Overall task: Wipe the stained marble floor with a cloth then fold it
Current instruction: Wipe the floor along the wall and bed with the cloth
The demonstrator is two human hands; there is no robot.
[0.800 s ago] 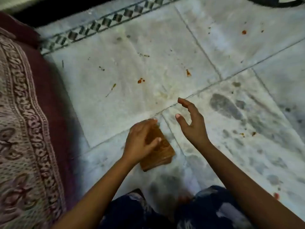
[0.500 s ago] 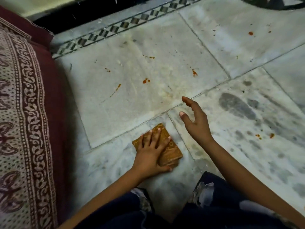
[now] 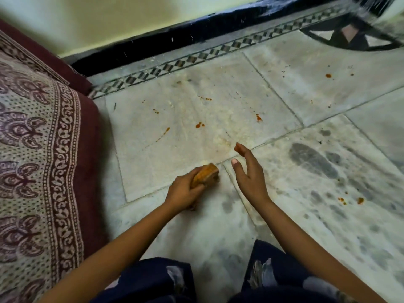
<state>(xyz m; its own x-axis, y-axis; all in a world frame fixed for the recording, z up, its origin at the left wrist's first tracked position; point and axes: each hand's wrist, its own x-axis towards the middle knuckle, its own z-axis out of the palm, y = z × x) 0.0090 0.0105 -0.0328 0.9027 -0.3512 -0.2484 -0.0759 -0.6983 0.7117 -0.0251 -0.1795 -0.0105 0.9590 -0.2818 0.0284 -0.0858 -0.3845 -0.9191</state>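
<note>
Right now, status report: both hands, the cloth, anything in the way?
Left hand grips folded orange cloth on the marble floor. Right hand open, beside it, holding nothing. Orange stains ahead unwiped; nothing blocking.

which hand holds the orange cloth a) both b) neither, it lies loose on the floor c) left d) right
c: the left hand curls round the cloth, while the right hand hovers open beside it, apart from it.

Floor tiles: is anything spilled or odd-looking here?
Yes. Orange-red splatters dot the marble floor beyond the cloth in the left hand, and dark damp-looking patches mottle the tile on the right.
</note>
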